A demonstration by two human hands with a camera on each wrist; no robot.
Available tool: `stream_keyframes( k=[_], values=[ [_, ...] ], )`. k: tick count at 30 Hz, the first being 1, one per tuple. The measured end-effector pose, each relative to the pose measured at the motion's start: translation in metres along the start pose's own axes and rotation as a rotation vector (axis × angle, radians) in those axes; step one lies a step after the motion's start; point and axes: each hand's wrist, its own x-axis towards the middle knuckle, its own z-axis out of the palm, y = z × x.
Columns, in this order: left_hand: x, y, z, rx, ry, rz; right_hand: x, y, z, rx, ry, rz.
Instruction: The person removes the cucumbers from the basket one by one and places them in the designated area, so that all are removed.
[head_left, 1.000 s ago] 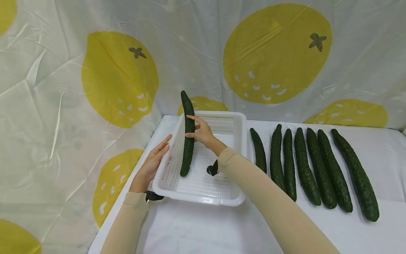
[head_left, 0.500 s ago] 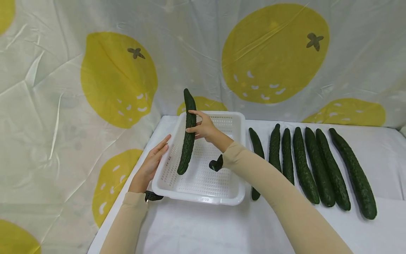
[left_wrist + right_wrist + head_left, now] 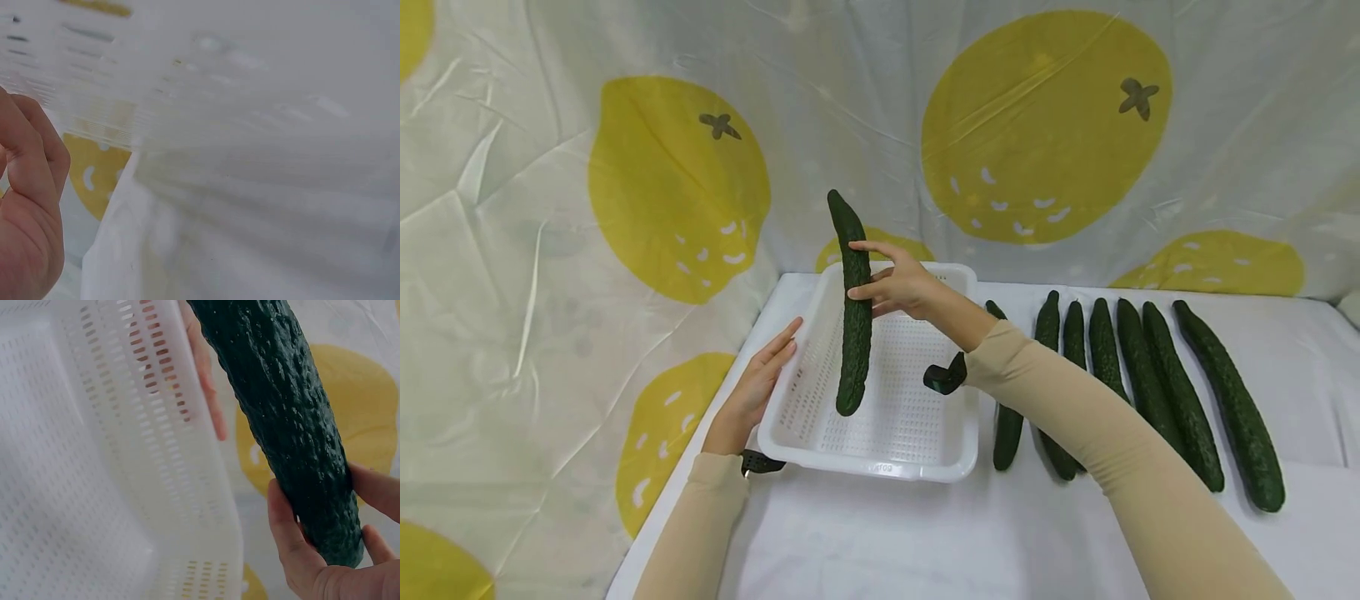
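My right hand (image 3: 902, 283) grips a long dark green cucumber (image 3: 855, 342) between thumb and fingers. The cucumber is held nearly upright over the left half of a white perforated plastic basket (image 3: 887, 469). In the right wrist view, fingers and thumb sit on both sides of the bumpy cucumber (image 3: 281, 394), near one end, with the basket wall (image 3: 212, 481) beside it. My left hand (image 3: 756, 387) lies along the basket's left side, its fingers mostly straight. The left wrist view has that hand (image 3: 31, 187) at its left edge, under the basket's slotted wall.
Several more cucumbers (image 3: 1232, 400) lie in a row on the white tablecloth (image 3: 880, 542), right of the basket. My right sleeve (image 3: 1097, 433) crosses above some of them and partly hides them. A lemon-print sheet (image 3: 850, 100) hangs behind and to the left.
My right hand has risen with the cucumber and shifted a little right, and the right forearm has swung right over the cucumber row. The left hand stays at the basket.
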Motion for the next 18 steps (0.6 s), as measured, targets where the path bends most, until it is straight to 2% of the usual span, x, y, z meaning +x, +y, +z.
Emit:
stream_keyframes(
  k=[9,18],
  values=[
    [0.001,0.001,0.0,-0.04,0.0,-0.017,-0.025,-0.009,-0.026,0.016,-0.061,-0.105],
    [0.003,0.002,0.0,-0.045,0.006,-0.023,-0.055,-0.009,-0.054,-0.053,-0.034,-0.18]
  ],
)
